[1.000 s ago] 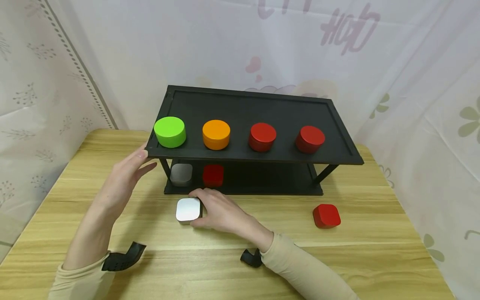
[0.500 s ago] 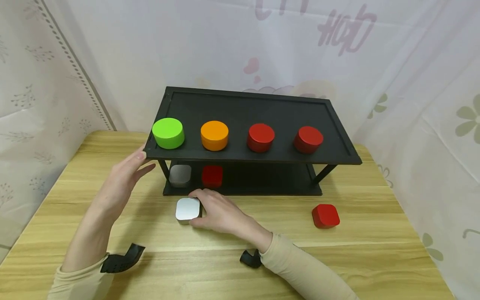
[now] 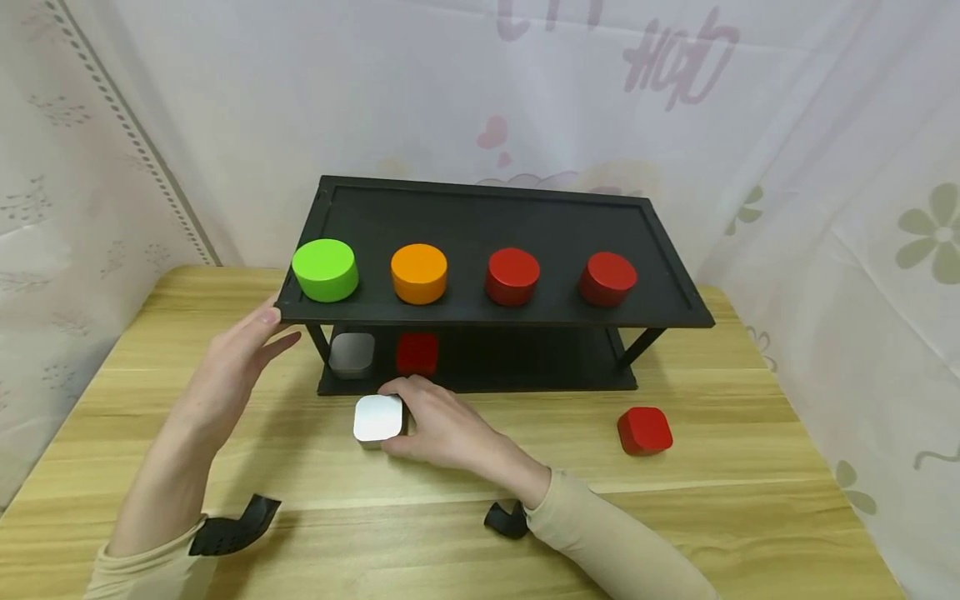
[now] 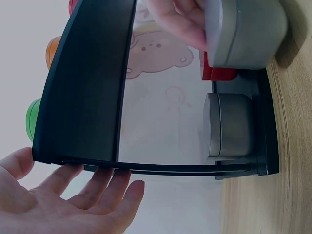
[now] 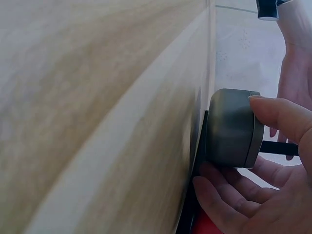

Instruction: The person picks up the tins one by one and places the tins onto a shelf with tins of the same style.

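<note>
My right hand [image 3: 442,423] grips a silver, rounded-square tin [image 3: 378,419] by its right side, at the front of a black two-tier rack [image 3: 487,212]. A seam runs round the tin near its top in the right wrist view, where thumb and fingers [image 5: 280,114] hold opposite sides. At the rack's top left corner, my left hand [image 3: 228,367] holds the edge, its thumb on the corner and its fingers along the side. On the lower tier sit a matching silver tin [image 4: 229,126] at the left end and a red rounded-square one [image 3: 417,355] beside it.
Along the upper tier's front stand round tins: green [image 3: 326,271], orange [image 3: 419,273] and two red, one in the middle [image 3: 512,277] and one at right [image 3: 607,279]. A red rounded-square tin [image 3: 645,431] lies on the wooden table [image 3: 720,517] at right. A printed curtain [image 3: 420,83] hangs behind.
The head view has shifted slightly, so the rack and its tins appear a little further left. Both hands keep their holds, and the silver tin stays almost in place before the rack.
</note>
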### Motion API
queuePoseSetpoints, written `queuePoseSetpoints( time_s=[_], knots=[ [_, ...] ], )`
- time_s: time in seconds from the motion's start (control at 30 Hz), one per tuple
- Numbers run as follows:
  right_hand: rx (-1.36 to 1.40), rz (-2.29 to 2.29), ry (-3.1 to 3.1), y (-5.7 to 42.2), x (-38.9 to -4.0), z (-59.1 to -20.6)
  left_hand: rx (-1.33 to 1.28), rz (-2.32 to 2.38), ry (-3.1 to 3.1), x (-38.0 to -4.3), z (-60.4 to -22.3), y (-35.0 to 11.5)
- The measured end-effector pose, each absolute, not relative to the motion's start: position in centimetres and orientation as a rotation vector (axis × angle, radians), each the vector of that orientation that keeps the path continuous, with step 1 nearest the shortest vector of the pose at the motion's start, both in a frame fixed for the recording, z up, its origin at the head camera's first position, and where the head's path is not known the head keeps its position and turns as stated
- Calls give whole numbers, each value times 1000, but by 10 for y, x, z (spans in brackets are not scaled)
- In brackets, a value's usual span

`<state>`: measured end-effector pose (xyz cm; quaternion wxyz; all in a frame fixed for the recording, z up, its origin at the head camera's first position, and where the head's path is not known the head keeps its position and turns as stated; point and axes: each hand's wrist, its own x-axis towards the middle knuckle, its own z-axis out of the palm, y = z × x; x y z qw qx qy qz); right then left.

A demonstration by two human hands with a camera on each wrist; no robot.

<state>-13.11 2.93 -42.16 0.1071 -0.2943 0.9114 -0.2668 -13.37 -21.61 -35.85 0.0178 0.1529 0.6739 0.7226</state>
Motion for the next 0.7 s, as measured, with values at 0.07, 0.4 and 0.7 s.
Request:
queuePoseSetpoints(
  time_s=[0.07,0.4,0.7],
  knots=[
    [-867,-804,2689,31,-131,-421,482,2250,2088,-133,-359,-217],
    [-835,-835,2703,41,-132,-421,453,2235,2098,-133,-359,-217],
    [-823,-863,2710,50,-133,-422,497,2249,2086,-133,-361,-217]
  ],
)
